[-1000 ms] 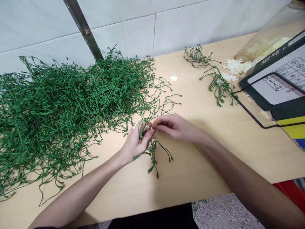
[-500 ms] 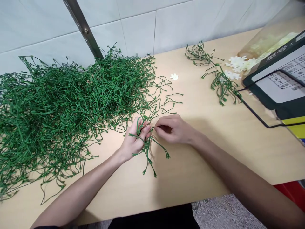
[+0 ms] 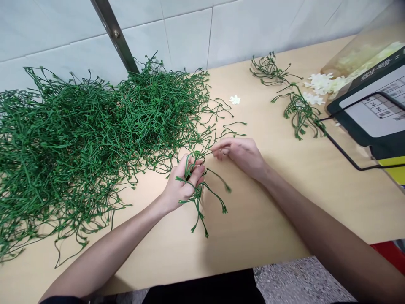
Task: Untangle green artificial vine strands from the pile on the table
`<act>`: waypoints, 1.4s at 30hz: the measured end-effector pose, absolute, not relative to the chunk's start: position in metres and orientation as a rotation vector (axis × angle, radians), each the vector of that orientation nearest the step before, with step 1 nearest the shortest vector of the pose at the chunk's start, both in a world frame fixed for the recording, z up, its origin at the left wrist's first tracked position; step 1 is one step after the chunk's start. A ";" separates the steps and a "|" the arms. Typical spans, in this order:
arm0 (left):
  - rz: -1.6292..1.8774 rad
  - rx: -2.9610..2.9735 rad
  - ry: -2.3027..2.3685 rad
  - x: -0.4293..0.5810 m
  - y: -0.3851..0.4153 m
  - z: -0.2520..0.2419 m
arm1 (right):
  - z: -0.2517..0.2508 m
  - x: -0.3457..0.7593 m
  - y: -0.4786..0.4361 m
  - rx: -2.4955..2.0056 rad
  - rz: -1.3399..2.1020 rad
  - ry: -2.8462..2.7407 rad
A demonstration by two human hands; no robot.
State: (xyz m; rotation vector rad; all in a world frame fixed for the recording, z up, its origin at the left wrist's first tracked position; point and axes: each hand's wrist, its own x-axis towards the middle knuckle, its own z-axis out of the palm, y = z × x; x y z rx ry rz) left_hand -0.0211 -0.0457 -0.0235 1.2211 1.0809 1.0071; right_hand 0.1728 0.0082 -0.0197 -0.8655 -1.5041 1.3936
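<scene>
My left hand (image 3: 183, 181) is closed around a small bunch of green plastic stems (image 3: 202, 198) whose tips hang down over the wooden table (image 3: 268, 211). My right hand (image 3: 242, 153) lies just right of it, fingers pinched on a thin green stem at the edge of the big pile of green stems (image 3: 79, 139). That pile covers the left half of the table up to the tiled wall.
Two small stem bunches (image 3: 297, 109) lie at the back right beside loose white flower petals (image 3: 319, 82). A single white flower (image 3: 234, 99) lies mid-table. A dark device with a black cable (image 3: 367, 114) stands at the right. A metal bar (image 3: 115, 36) leans on the wall.
My right hand has moved up and away from the left hand toward the pile's edge. The left hand keeps its bunch, slightly raised.
</scene>
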 end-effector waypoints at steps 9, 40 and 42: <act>1.024 1.293 1.158 -0.022 -0.046 -0.024 | -0.014 0.170 0.000 -0.905 1.795 -1.686; 0.937 1.365 1.032 -0.024 -0.047 -0.029 | -0.022 0.162 0.002 -0.697 0.909 -2.141; 0.930 1.412 1.034 -0.025 -0.047 -0.030 | -0.021 0.161 0.002 -0.712 0.922 -2.128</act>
